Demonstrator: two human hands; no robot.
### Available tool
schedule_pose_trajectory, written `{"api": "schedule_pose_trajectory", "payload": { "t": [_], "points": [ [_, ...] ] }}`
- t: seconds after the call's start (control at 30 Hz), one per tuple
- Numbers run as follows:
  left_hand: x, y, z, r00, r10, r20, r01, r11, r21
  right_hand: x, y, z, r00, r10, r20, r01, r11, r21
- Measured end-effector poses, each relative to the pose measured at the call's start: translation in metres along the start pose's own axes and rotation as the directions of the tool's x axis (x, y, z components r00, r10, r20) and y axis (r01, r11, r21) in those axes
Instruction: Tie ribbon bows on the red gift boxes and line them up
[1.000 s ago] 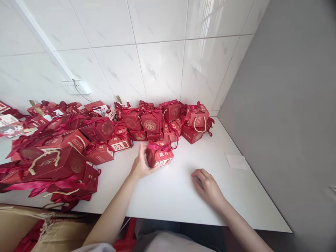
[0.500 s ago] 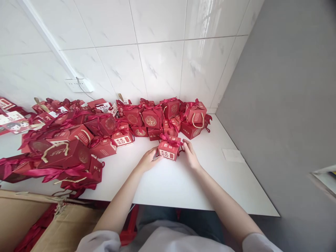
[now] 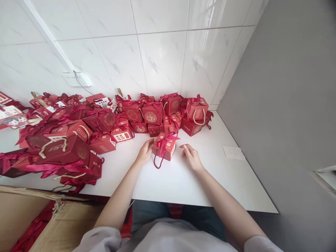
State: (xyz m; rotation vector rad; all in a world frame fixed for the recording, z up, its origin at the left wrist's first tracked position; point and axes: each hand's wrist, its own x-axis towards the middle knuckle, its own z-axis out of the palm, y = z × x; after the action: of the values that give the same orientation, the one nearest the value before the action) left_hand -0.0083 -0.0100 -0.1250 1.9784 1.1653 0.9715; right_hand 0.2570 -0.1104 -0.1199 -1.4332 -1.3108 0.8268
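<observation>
A small red gift box (image 3: 165, 147) with a ribbon bow and a cord handle stands on the white table (image 3: 183, 182), turned at an angle. My left hand (image 3: 145, 151) holds its left side with the fingers curled against it. My right hand (image 3: 190, 155) rests a little to the right of the box, apart from it, fingers loosely spread and empty.
A heap of similar red ribbon boxes (image 3: 147, 115) lines the tiled wall, with larger ones (image 3: 60, 147) piled at the left. A paper slip (image 3: 233, 152) lies at the right near a grey wall. A cardboard carton (image 3: 31, 224) sits below the table's left edge. A wall socket (image 3: 77, 79) is above.
Both hands closed on the box half a second ago. The box has since been turned at an angle, and my right hand has come off it.
</observation>
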Motion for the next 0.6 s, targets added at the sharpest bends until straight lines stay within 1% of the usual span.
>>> {"api": "schedule_pose_trajectory", "payload": {
  "t": [0.1, 0.2, 0.43, 0.53, 0.6],
  "points": [
    [-0.002, 0.002, -0.003, 0.999, -0.025, -0.025, 0.024, 0.999, -0.030, 0.000, -0.001, 0.002, 0.999, -0.008, 0.053, 0.010, 0.999, -0.041],
    [-0.001, 0.004, -0.004, 0.999, -0.042, -0.025, 0.041, 0.998, -0.040, 0.002, -0.002, 0.001, 0.995, -0.021, 0.097, 0.028, 0.997, -0.074],
    [0.006, 0.010, -0.003, 0.998, -0.030, 0.048, 0.032, 0.998, -0.049, 0.003, -0.005, 0.000, 0.989, -0.055, 0.139, 0.073, 0.989, -0.130],
    [0.005, 0.012, -0.003, 0.996, -0.008, 0.090, 0.014, 0.998, -0.066, -0.001, -0.010, 0.000, 0.985, -0.085, 0.153, 0.108, 0.983, -0.147],
    [0.003, 0.015, -0.004, 0.996, -0.003, 0.087, 0.012, 0.995, -0.096, -0.005, -0.016, 0.000, 0.979, -0.108, 0.173, 0.134, 0.980, -0.146]
  ]
}}
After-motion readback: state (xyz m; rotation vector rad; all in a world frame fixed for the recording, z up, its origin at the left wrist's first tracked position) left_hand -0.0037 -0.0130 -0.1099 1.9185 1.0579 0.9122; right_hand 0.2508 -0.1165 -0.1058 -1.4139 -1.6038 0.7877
